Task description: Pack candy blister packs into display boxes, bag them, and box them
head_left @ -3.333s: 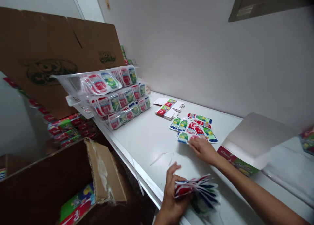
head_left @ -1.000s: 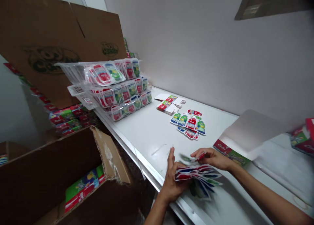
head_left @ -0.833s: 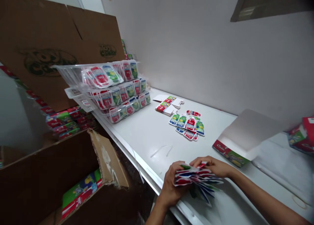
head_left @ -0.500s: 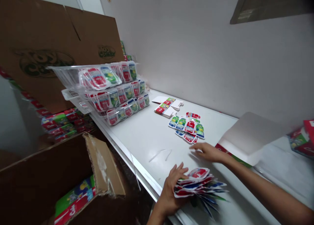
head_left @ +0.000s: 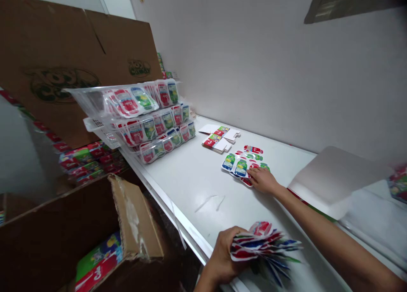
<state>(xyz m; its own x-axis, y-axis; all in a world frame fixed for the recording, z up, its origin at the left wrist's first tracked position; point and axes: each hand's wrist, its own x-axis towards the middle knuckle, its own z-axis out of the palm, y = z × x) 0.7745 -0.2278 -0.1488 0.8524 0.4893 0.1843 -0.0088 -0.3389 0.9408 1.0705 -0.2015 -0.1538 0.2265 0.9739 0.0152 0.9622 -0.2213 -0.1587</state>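
My left hand (head_left: pixel 224 256) is closed on a fanned stack of small red, blue and green sachets (head_left: pixel 262 243) near the front edge of the white table (head_left: pixel 190 177). My right hand (head_left: pixel 263 179) reaches forward and rests on a group of loose sachets (head_left: pixel 240 164) lying on the table, fingers bent over the near ones. Whether those fingers grip a sachet is hidden.
Stacked clear trays of sachets (head_left: pixel 143 118) stand at the table's left end, with flat printed cartons (head_left: pixel 219 140) behind the loose sachets. A white-lidded box (head_left: pixel 330 179) sits to the right. Open cardboard boxes (head_left: pixel 79 232) stand on the left below the table.
My right hand added sachets to the stack, then reached forward onto the loose sachets. The left hand's stack has stayed low near the table edge.
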